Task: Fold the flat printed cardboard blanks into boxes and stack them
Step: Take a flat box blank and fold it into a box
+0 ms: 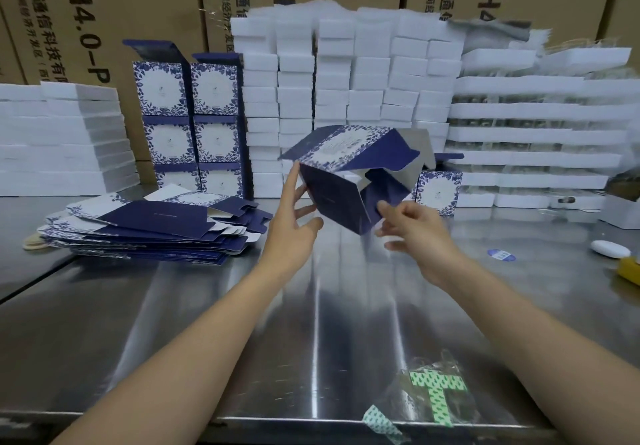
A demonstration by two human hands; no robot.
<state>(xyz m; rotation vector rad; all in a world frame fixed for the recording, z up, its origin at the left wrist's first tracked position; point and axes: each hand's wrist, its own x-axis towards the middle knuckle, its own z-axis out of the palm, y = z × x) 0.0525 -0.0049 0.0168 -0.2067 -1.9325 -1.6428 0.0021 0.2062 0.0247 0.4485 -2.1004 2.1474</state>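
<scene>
My left hand [294, 216] steadies the half-formed box [349, 174] with straight fingers above the steel table [242, 306]; my right hand [412, 226] pinches its lower flap. Mid-fold, I judge: next, tuck that flap inward.

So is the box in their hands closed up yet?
No, the box is still open: its end flaps stick out loose and the silver inside shows.
</scene>
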